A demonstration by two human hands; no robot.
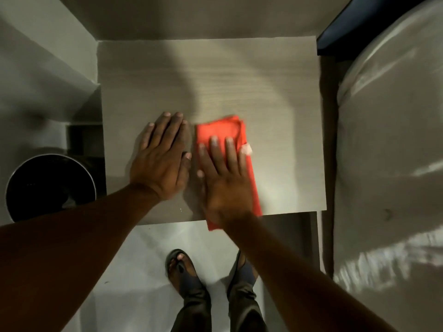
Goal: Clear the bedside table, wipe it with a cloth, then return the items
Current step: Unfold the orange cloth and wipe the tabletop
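You look down into a dim corner with plain grey walls (167, 15) and a pale tiled floor (134, 271). On your right lies a bed (388, 164) in white sheets; on your left stands a round dark bin (50, 188). Patchy light streaks the bedding

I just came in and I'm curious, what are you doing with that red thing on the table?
A person is wiping the bedside table. The right hand presses flat on a folded red cloth near the front edge, where the cloth hangs over a bit. The left hand rests flat on the bare tabletop beside it. Nothing else sits on the table.
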